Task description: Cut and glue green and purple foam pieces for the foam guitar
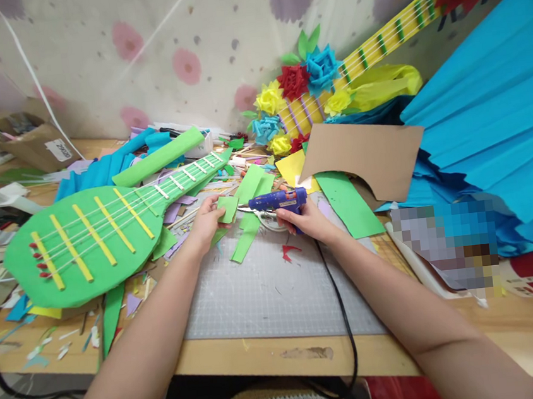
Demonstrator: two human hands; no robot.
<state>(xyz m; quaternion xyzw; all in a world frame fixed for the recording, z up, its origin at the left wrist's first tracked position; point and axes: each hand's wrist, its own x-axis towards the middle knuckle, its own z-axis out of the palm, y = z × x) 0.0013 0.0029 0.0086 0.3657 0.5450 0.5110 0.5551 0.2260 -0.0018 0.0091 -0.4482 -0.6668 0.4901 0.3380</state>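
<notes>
Paper or thin card, in a small, bright green, near-square piece (228, 210), sits at the fingers of the person's left hand (207, 225), which pinch it by its left side. Which of its sides is longer is hard to tell. Just to its right is a dark blue plastic glue gun (271, 200), gripped by the curled fingers of the right hand (309, 220). The gun's barrel runs almost level across the view, its nozzle aimed left at the near edge of the green piece; whether the tip touches cannot be told. The left hand is the nearer to the piece, with the gun bridging the gap to the right.

Beneath both hands are loose green paper strips (246, 239) and a grey, grid-printed cutting mat (267, 294), laid on a pale wooden worktop (245, 354). A black cord (335, 281) trails from the gun over the front edge. To the left lies a green, round-bodied stringed instrument model (85, 244), its neck pointing up and right; to the right, a brown cardboard sheet with a curved cutout (366, 154) and blue pleated paper (477, 120). A yellow-necked model decked with paper flowers leans near the flower-patterned wall (154, 40).
</notes>
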